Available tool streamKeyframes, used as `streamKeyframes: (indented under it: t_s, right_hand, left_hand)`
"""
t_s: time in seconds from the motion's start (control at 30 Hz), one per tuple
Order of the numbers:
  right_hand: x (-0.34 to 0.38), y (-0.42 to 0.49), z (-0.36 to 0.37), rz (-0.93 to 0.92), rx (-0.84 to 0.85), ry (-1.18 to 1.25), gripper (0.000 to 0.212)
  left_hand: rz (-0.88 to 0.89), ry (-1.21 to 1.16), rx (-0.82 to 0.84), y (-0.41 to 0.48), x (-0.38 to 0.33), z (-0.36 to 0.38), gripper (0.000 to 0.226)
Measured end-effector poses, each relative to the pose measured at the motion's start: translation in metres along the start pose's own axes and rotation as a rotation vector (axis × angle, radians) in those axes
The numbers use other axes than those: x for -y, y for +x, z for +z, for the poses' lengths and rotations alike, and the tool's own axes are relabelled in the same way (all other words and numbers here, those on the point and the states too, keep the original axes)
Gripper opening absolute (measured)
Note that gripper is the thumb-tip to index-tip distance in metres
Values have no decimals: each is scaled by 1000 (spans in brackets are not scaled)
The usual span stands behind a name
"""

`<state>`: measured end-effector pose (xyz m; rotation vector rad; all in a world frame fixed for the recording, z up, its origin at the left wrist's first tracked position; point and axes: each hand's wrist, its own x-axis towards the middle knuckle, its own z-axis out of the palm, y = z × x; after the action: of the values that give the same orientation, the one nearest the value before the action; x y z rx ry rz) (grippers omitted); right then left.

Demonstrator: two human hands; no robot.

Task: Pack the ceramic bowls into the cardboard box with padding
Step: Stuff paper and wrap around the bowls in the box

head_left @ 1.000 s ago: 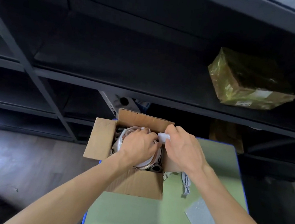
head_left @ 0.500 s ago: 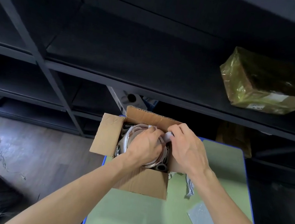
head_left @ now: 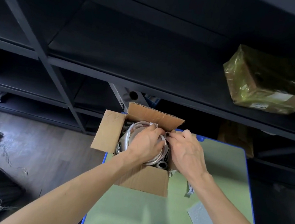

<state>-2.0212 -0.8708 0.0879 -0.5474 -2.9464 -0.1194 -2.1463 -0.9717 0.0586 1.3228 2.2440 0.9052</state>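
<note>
Box [head_left: 144,178] | wrapped bowls [head_left: 133,132] inside | left hand [head_left: 146,143] grips them | right hand [head_left: 186,152] beside

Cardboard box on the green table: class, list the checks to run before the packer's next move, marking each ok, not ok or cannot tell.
1. Cardboard box flaps open: ok.
2. Wrapped bowls inside the box: ok.
3. Left hand gripping the bowls from above: ok.
4. Right hand pinching padding at the bowls' right edge: ok.
5. Padding under the bowls: cannot tell, hidden.
6. Spare bubble wrap lying on the table: ok.
</note>
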Motion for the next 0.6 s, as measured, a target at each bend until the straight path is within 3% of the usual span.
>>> streamKeyframes:
  t_s: [0.6]
  right_hand:
    - [2,3,-3,180,22,-12,15]
  left_hand:
    - [8,17,-58,-6,-4,0,24]
